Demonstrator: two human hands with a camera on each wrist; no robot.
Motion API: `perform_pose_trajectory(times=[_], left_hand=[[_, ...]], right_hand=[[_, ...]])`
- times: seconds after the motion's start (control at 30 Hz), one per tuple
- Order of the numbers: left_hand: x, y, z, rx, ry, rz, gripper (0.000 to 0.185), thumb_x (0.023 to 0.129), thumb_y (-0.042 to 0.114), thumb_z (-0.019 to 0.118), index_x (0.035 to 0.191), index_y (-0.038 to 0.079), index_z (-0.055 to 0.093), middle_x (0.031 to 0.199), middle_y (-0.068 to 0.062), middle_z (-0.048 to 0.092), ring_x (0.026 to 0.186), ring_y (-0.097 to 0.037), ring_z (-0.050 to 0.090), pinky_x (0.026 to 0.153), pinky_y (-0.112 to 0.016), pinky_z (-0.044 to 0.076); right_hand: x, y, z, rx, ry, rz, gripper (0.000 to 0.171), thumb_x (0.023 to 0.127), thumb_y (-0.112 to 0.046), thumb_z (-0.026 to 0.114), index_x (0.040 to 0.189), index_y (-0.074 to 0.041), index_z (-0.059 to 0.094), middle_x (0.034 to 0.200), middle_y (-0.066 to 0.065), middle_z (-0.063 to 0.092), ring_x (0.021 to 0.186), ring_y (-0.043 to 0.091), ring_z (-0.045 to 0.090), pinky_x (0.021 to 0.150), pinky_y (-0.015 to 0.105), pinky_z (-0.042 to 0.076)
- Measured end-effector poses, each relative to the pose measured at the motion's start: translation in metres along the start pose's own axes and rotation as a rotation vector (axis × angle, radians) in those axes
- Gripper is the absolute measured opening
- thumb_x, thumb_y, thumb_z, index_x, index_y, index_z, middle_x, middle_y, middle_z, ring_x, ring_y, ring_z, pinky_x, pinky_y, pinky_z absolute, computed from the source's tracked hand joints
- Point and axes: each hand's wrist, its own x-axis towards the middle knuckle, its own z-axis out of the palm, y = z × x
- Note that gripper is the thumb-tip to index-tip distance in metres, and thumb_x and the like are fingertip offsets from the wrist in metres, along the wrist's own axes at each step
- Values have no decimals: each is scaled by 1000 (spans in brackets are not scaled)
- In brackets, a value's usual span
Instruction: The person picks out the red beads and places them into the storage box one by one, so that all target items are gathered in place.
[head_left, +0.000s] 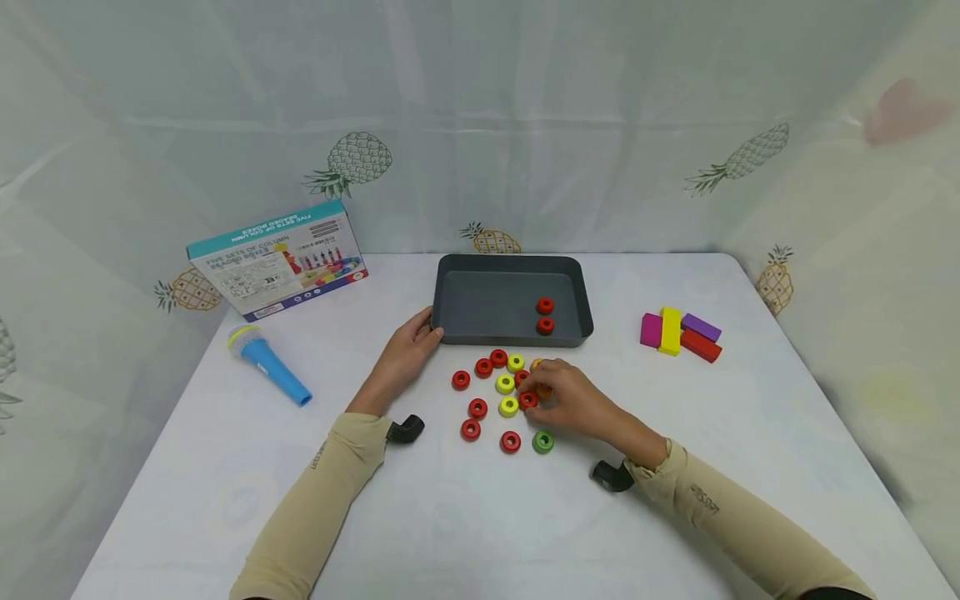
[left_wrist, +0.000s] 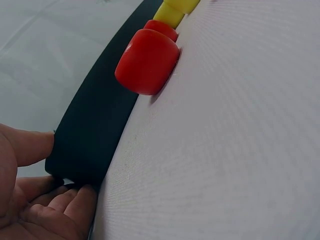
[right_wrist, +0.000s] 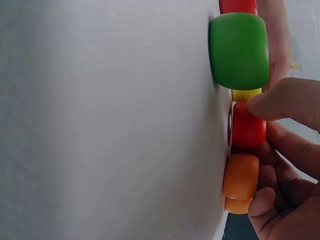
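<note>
A dark grey tray point(head_left: 487, 304) lies at the back of the table with two red beads point(head_left: 546, 316) in it. My left hand point(head_left: 408, 354) grips its front left corner; in the left wrist view the thumb point(left_wrist: 32, 146) lies at the rim and the fingers curl beneath. My right hand point(head_left: 573, 402) is among the loose beads in front of the tray. It pinches a red bead point(right_wrist: 248, 125) between thumb and fingers, low at the tabletop. Orange beads point(right_wrist: 241, 176) sit beside those fingers, partly hidden by the hand in the head view. A green bead point(head_left: 543, 442) lies nearer the front.
Several red beads point(head_left: 477, 408) and yellow beads point(head_left: 508, 406) are spread before the tray. Coloured blocks point(head_left: 671, 331) lie at right. On the left are a blue toy microphone point(head_left: 273, 367) and a printed box point(head_left: 281, 262). A pineapple-patterned curtain point(head_left: 525, 125) hangs behind.
</note>
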Motion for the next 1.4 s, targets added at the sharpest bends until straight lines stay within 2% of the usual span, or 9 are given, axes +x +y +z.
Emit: perform_pose_trajectory(times=[0.23,0.47,0.63,0.77,0.93,1.1,1.33,1.4], left_hand=[[0,0,0,-29,-10,11,62,105,36,54,161,23,29,165,-5,34,151,-21,37,123,-41,33],[2,-2,0,-17,-5,15,63,105,37,54,161,24,29,165,-4,34,150,-20,37,123,-40,34],[2,-1,0,-8,-3,8,63,105,38,54,161,26,29,165,-4,34,151,-20,37,123,-41,33],[1,0,0,-7,-5,3,63,105,38,54,161,26,29,165,-3,34,151,-20,37,123,-41,33],[1,1,-1,-1,-5,-3,63,105,39,54,161,26,29,165,-3,34,151,-20,36,123,-41,33],[0,2,-2,6,-5,-5,63,105,38,54,161,26,28,166,-4,32,151,-22,35,124,-42,32],[-1,3,-2,0,-8,-22,63,104,39,54,161,27,29,165,-5,34,151,-22,36,124,-43,32],[-1,3,-1,0,-7,-25,63,104,40,54,161,27,29,165,-5,35,151,-22,37,124,-43,32]], right_hand=[[0,-3,-6,37,14,-6,26,80,-13,85,104,-14,77,94,-5,66,86,16,57,72,28,54],[5,0,-19,86,32,-25,27,81,-11,84,107,-13,76,102,-3,71,88,21,59,71,35,57],[11,-2,-29,110,37,-50,27,81,-10,83,107,-13,77,100,-4,72,86,25,60,69,38,56],[16,-3,-37,159,25,-29,29,80,-9,84,107,-13,76,100,-4,71,89,28,61,70,39,55],[24,0,-45,153,37,-26,28,80,-9,83,107,-12,76,101,-3,71,90,28,61,71,43,54],[34,9,-48,160,53,-16,26,81,-11,84,106,-16,77,101,-3,70,88,28,58,73,42,54],[46,16,-53,140,77,2,26,82,-10,83,107,-13,77,103,3,70,85,29,56,70,27,49],[50,17,-54,128,82,21,26,82,-11,83,107,-13,77,102,4,69,86,29,57,71,25,49]])
